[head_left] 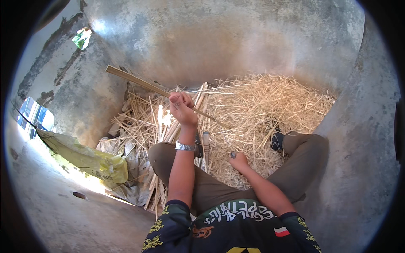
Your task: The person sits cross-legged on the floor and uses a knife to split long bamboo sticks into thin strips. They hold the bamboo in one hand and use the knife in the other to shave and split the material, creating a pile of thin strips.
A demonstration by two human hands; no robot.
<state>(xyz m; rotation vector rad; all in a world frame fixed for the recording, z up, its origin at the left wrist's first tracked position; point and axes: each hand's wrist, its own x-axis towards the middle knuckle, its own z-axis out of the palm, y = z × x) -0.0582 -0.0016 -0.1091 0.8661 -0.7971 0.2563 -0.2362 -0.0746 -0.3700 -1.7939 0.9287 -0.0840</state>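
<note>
- Head view, item one: pale wooden strip (pixel 137 80), long and narrow, raised above the shavings on a slant, its far end up toward the wall (pixel 232 42), its lower end slanting toward the right side.
- Left hand (pixel 182 109): closed around the strip, gripping it partway along. Hazard: a raw edge could cut the palm or leave splinters if the strip slides through bare fingers.
- Right hand (pixel 239 162): low, near the lap, closed on the handle of a knife-like tool (pixel 233 155). Its thin blade points up toward the strip's lower end; whether the two touch — cannot tell.
- Hazard, blade: a slip off the strip, from too hard a push or a knot in the grain, could carry the edge toward the left wrist or the thigh.
- Hazard, legs: the brown trousers (pixel 310 154) lie bent to either side, so a dropped tool could land on cloth or foot.
- Hazard, far end: the strip's long overhang could swing and knock the wall, twisting it in the grip.
- Shavings (pixel 270 101), heaped, loose: a small blade set down there could be lost from sight.
- Wooden-handled tool (pixel 206 145), upright-looking beside the left leg, type unclear: a careless reach — a possible nick.
</note>
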